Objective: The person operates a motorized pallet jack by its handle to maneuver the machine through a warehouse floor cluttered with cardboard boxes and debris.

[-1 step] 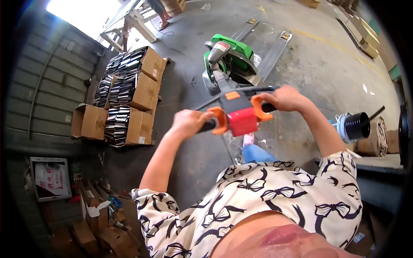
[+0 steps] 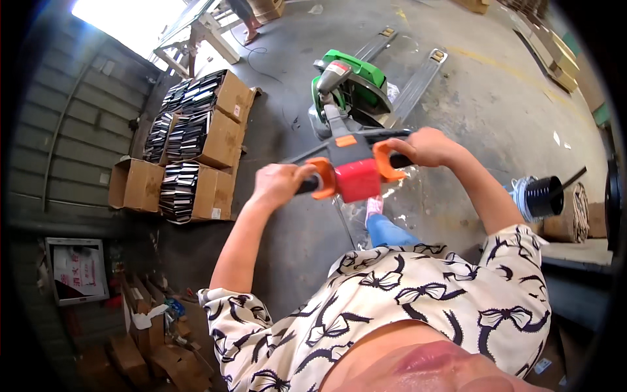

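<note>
Both my hands are on the handle of a green and grey electric pallet truck point(image 2: 356, 81). My left hand point(image 2: 279, 184) wraps round the left black grip, and my right hand point(image 2: 428, 147) closes round the right one. Between them sits the control head with a red block point(image 2: 357, 181) at its near end. Orange curved levers point(image 2: 322, 178) flank this block, close to my thumbs. From the handle the tiller runs forward to the truck's body. Two grey forks point(image 2: 418, 88) stretch away from it along the floor.
At the left, open cardboard boxes point(image 2: 214, 144) packed with dark, thin, flat pieces stand on a wooden pallet. A black bucket-like container point(image 2: 545, 196) is at the right. Cardboard scraps point(image 2: 140, 333) lie lower left. Near a white table frame point(image 2: 212, 36), another person's legs point(image 2: 247, 23) show.
The handle and both my hands have shifted slightly to the left. My grip on it stays the same.
</note>
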The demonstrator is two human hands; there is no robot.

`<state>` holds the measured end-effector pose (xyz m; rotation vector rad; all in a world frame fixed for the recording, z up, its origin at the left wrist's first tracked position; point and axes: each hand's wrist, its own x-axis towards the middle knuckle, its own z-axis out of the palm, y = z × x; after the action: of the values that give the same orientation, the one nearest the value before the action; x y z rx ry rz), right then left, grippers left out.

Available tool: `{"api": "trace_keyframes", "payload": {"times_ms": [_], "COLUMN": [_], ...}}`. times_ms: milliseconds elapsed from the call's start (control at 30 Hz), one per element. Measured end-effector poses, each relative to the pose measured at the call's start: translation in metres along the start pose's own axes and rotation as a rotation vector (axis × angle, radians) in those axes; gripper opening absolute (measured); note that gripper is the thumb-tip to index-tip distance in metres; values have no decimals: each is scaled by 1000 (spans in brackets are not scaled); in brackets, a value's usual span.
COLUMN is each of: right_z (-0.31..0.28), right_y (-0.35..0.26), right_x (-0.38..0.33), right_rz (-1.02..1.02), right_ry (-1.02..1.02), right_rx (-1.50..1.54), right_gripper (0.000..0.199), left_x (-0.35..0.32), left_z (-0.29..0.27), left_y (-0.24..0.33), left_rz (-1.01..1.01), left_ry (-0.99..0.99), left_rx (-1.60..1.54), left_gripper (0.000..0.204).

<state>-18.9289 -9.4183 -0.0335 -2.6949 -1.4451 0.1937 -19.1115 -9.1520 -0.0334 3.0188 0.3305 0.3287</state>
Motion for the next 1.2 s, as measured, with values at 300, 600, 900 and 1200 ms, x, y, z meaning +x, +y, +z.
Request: {"api": "trace_keyframes", "payload": {"times_ms": [300,600,900,1200], "right_z": [103,82,-26,-269], "right_y": [-44,-135,-179,-185], "right_x": [11,85,317,455], "right_rz": [-158,28,-104,-72], "right_ry": [269,389,29,469], "right_rx": [198,263,642,532], "right_gripper": [83,86,81,64], "left_x": [-22,59,295,506], "left_z": [97,30,-65,-282], "left_y": [-80,-194,-395,-426], "left_rz": [216,508,616,861], "left_ry": [392,579,730,561], "left_rx": [34,86,37,174], "left_gripper": [41,36,38,30]}}
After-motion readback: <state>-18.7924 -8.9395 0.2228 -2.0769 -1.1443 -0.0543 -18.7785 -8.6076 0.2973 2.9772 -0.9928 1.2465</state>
